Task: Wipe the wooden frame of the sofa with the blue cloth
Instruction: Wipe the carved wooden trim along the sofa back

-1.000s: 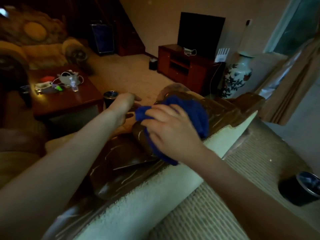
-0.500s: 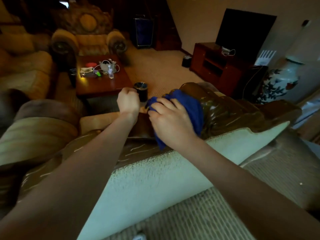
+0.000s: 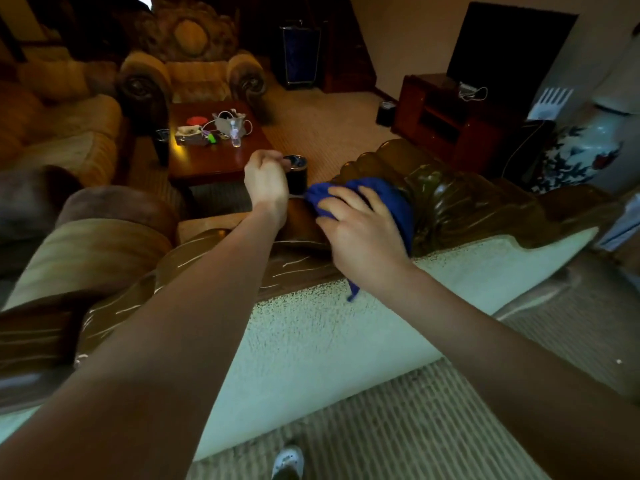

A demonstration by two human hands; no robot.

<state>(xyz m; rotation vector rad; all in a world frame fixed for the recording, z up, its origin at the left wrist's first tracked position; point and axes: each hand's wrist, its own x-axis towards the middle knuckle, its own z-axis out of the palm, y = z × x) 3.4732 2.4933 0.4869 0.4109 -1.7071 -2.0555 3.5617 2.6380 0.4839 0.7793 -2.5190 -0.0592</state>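
The sofa's carved, glossy brown wooden frame (image 3: pixel 460 202) runs along the top of its pale upholstered back (image 3: pixel 329 341). A blue cloth (image 3: pixel 394 202) lies bunched over the carved crest, one corner hanging down onto the upholstery. My right hand (image 3: pixel 360 233) presses on the cloth, fingers spread and curled over it, holding it against the wood. My left hand (image 3: pixel 266 183) is curled into a fist just left of the cloth, above the frame; whether it touches the wood cannot be told.
Beyond the sofa stand a dark wooden coffee table (image 3: pixel 214 161) with cables and small items, a black bin (image 3: pixel 296 171), an armchair (image 3: pixel 190 74), a TV cabinet (image 3: pixel 450 123) and a large painted vase (image 3: pixel 585 150). A striped carpet (image 3: pixel 398 427) lies below me.
The camera has swung left and back, showing more of the room. My right hand has slid the blue cloth along the carved crest. My left hand has closed into a fist.
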